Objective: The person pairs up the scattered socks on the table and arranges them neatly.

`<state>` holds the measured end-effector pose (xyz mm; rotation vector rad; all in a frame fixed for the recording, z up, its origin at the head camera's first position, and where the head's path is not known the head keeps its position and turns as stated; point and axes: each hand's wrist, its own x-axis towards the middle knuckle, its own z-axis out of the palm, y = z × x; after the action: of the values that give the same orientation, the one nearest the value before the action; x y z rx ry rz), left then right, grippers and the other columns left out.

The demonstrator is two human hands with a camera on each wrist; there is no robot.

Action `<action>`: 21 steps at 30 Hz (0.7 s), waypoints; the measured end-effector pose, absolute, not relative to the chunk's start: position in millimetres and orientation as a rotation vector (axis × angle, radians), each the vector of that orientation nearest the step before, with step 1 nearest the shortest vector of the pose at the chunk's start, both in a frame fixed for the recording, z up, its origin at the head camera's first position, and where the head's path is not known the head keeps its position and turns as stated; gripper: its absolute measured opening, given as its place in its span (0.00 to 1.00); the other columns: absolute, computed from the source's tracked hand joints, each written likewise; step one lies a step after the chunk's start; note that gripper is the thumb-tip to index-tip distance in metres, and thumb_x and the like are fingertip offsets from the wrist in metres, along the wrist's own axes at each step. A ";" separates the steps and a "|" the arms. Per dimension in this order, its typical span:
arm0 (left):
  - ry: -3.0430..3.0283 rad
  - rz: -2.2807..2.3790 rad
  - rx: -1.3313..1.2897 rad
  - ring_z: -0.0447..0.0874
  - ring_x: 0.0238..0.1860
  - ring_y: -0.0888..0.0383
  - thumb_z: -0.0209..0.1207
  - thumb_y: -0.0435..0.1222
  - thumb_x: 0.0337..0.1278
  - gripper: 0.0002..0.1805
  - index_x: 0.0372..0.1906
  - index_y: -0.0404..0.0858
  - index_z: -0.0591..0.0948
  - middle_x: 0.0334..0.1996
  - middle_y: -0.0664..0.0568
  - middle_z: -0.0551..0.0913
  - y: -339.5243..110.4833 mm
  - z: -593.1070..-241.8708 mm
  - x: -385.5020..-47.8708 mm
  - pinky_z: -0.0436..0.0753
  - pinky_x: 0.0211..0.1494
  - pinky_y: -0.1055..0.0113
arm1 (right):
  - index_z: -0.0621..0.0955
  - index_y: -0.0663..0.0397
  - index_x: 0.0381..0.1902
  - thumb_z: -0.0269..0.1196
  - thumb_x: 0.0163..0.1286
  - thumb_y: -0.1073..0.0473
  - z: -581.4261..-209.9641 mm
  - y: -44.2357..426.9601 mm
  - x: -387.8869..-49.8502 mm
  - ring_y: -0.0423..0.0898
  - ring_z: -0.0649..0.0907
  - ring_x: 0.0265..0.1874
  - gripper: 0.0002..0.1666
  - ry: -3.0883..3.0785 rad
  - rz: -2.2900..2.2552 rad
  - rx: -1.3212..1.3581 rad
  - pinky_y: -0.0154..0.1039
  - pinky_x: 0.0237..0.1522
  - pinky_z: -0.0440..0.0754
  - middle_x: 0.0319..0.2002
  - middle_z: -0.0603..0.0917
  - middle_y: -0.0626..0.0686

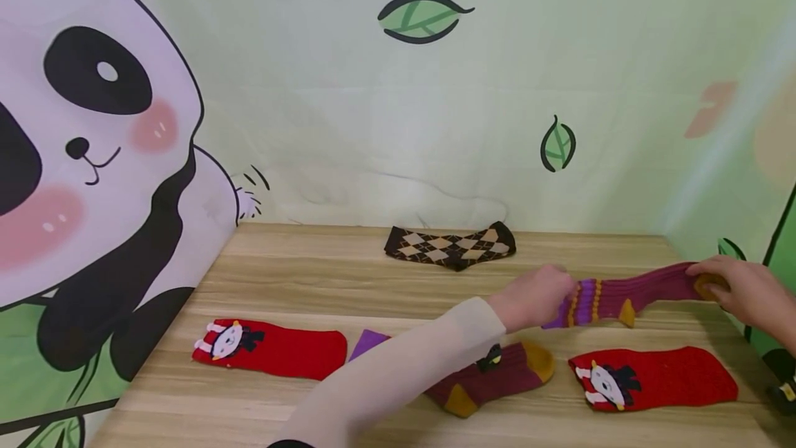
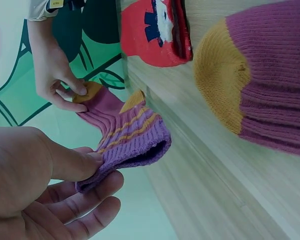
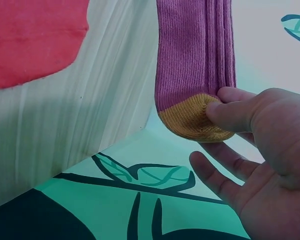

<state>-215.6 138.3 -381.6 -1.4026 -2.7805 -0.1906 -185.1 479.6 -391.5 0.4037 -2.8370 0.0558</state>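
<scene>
Between my two hands a maroon sock (image 1: 662,285) with a purple striped cuff and mustard heel and toe is stretched out above the table. My left hand (image 1: 537,296) pinches the cuff between thumb and fingers; in the left wrist view the cuff's opening (image 2: 145,152) shows. The mustard toe (image 3: 190,117) is pinched by my right hand (image 1: 746,292). A matching maroon sock (image 1: 497,379) lies on the table, its middle partly hidden under my left forearm.
Two red socks with a white animal figure lie flat, one at the left (image 1: 298,351) and one at the right (image 1: 680,375). A brown argyle sock (image 1: 450,246) lies at the table's back edge. Printed cloth walls (image 1: 348,109) stand behind and beside the wooden table (image 1: 298,282).
</scene>
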 end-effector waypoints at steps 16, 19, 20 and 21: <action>-2.664 -0.149 -1.448 0.78 0.40 0.69 0.65 0.30 0.65 0.12 0.48 0.47 0.89 0.40 0.60 0.83 128.3 -370.5 -214.3 0.77 0.41 0.83 | 0.82 0.77 0.42 0.72 0.52 0.78 -385.5 473.6 -182.9 0.65 0.81 0.30 0.18 -2.769 0.054 0.384 0.58 0.28 0.83 0.37 0.82 0.73; -2.668 -0.167 -1.453 0.79 0.40 0.69 0.64 0.29 0.66 0.13 0.49 0.46 0.89 0.40 0.60 0.83 126.1 -367.0 -212.8 0.77 0.41 0.83 | 0.82 0.77 0.43 0.72 0.52 0.78 -384.3 472.7 -182.4 0.64 0.81 0.29 0.18 -2.762 0.065 0.375 0.58 0.28 0.83 0.36 0.82 0.73; -2.669 -0.172 -1.456 0.79 0.41 0.69 0.64 0.29 0.66 0.13 0.50 0.46 0.89 0.41 0.60 0.83 125.5 -366.1 -212.6 0.77 0.41 0.83 | 0.82 0.77 0.43 0.72 0.52 0.78 -383.9 472.7 -182.4 0.63 0.81 0.29 0.18 -2.762 0.070 0.371 0.57 0.27 0.83 0.36 0.81 0.73; -2.672 -0.176 -1.457 0.79 0.41 0.69 0.64 0.29 0.66 0.13 0.50 0.46 0.89 0.41 0.60 0.83 124.9 -365.1 -212.3 0.76 0.42 0.83 | 0.82 0.76 0.43 0.73 0.52 0.77 -383.4 472.6 -182.4 0.63 0.81 0.29 0.18 -2.755 0.076 0.369 0.57 0.27 0.83 0.36 0.82 0.73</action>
<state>-212.3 124.9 -365.1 -1.4565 -2.6718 -0.1758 -182.4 472.6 -383.4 0.3694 -2.7551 0.0757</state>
